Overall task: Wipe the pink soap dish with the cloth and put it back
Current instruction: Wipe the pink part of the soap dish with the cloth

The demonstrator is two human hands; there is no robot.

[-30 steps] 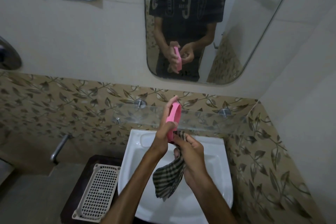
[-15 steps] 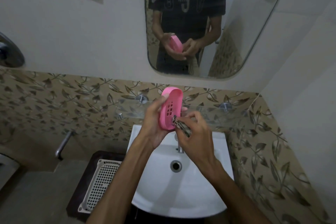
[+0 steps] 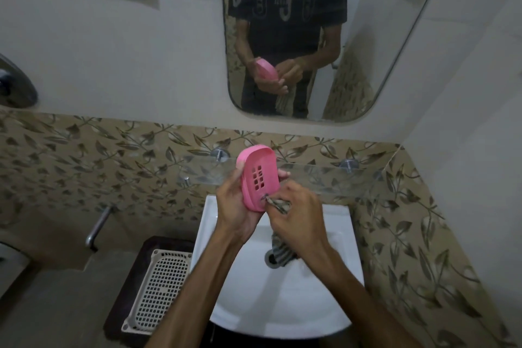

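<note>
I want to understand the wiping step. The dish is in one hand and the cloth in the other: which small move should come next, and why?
Probably draw the cloth upward across the slotted face. The left hand holds the pink soap dish tilted over the sink, and the right hand presses the cloth only at its lower edge, so most of that face looks unwiped.

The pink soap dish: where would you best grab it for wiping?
By its long edges, from behind, as the left hand does now: the pink soap dish stands tilted on end, its slotted face bare for the cloth in the right hand.
</note>
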